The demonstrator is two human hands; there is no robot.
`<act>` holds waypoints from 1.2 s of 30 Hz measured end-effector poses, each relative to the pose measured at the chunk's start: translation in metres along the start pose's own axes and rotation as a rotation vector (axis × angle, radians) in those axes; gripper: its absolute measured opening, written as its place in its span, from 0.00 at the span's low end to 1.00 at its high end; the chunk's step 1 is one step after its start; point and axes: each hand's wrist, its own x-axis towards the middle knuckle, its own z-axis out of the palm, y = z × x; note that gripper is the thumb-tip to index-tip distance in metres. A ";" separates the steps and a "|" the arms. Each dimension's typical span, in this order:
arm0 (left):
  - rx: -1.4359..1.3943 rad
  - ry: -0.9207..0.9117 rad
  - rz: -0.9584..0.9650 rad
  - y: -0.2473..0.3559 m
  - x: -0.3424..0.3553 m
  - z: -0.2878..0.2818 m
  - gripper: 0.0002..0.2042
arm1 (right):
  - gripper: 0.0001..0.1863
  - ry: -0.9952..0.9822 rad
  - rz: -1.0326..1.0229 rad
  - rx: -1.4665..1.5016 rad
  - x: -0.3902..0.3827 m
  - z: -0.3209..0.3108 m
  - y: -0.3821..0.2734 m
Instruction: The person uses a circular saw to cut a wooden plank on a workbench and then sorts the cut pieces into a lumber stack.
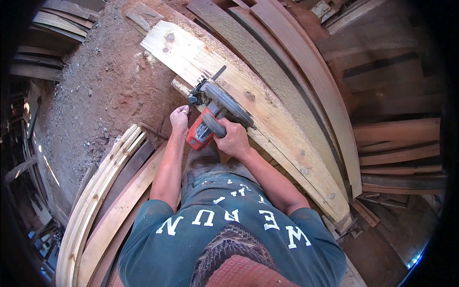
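A red and grey circular saw (203, 128) rests on a long pale board (277, 129), its blade guard and base near the board's left edge. My right hand (229, 138) is wrapped round the saw's grey handle. My left hand (180, 117) has its fingers closed beside a small black fitting at the front left of the saw base; exactly what they pinch is too small to make out.
Stacked planks lie along the right of the pale board (306, 62), at lower left (114, 186), at upper left (48, 24) and far right (397, 138). Dusty reddish ground (110, 86) with scattered chips stretches left of the saw.
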 end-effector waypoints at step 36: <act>-0.043 0.000 0.013 0.015 0.020 -0.015 0.08 | 0.14 0.006 0.005 0.009 0.020 0.008 -0.019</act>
